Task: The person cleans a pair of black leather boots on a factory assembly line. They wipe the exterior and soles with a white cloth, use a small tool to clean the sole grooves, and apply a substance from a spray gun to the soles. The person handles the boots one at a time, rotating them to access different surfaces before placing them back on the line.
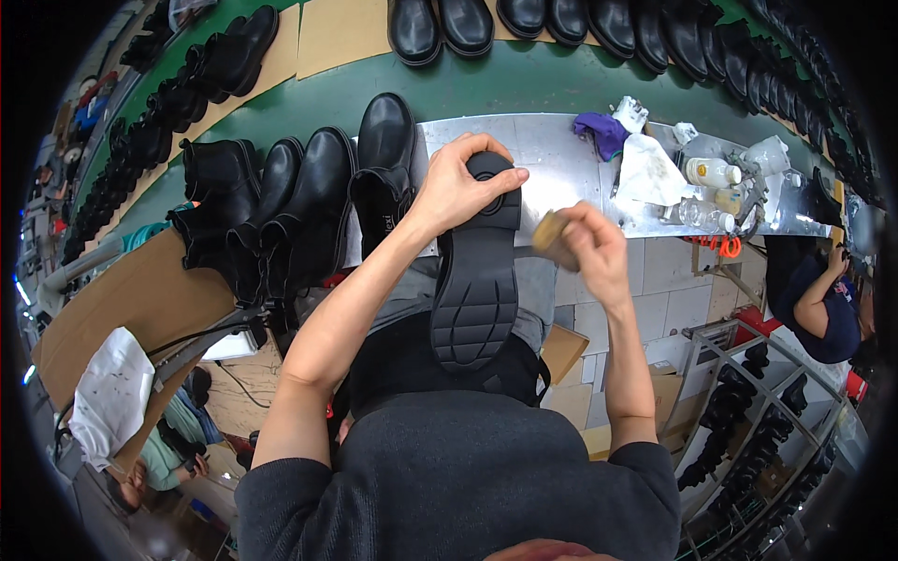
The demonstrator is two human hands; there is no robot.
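Observation:
A black boot (475, 299) is held sole up in front of me, its treaded toe end pointing back at my body. My left hand (465, 184) is closed round its heel, thumb pressed on the heel's round mark. Just right of the heel, my right hand (591, 251) pinches a small tan block (554, 239), slightly blurred; whether it is a sponge or a brush I cannot tell. The block is apart from the sole. Left of the boot, another black boot (384, 140) lies on the metal bench plate (552, 140), with several more black boots (313, 206) beside it.
Bottles (713, 172), a white cloth (650, 171) and a purple cloth (601, 134) lie on the plate's right. Beyond runs a green conveyor (524, 84) bearing rows of black boots. A cardboard sheet (140, 290) is at left. Another person (828, 304) works at far right.

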